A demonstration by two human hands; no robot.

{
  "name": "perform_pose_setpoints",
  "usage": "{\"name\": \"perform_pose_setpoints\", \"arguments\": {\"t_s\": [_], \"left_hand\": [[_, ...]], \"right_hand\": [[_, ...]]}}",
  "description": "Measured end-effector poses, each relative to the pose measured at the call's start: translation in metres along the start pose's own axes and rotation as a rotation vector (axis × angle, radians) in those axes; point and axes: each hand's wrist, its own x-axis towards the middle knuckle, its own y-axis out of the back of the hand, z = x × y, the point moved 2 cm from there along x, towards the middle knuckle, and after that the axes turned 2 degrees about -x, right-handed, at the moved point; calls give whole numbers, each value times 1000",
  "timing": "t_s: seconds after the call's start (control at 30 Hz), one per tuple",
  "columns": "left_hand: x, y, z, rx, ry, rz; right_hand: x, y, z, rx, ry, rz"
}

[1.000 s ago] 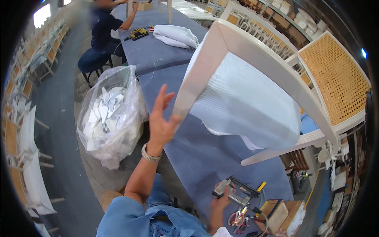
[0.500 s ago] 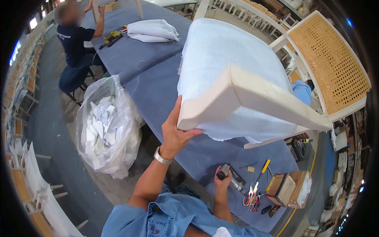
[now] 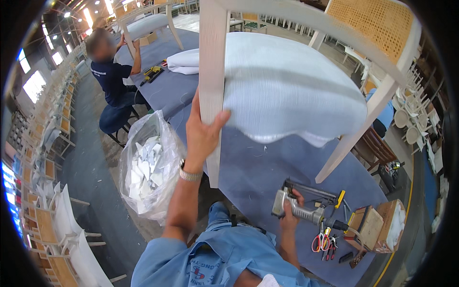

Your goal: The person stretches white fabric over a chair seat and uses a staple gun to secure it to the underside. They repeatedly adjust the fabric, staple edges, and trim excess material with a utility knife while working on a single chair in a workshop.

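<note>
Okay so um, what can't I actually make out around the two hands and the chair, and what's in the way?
All in the head view:
- Left hand: some fingertips, behind the pale wooden post.
- Staple gun: its trigger, covered by the right hand.
- Seat: its underside, hidden by the seat and its hanging fabric.
- Cane back: its top, cut off by the upper edge.
</note>
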Motion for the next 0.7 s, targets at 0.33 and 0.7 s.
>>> {"name": "perform_pose_setpoints", "arguments": {"t_s": [0.33, 0.7], "left_hand": [[152, -9, 3, 92, 62, -12], [230, -23, -18, 108, -56, 69]], "right_hand": [[159, -212, -126, 11, 537, -538], [253, -325, -137, 620, 51, -541]]}}
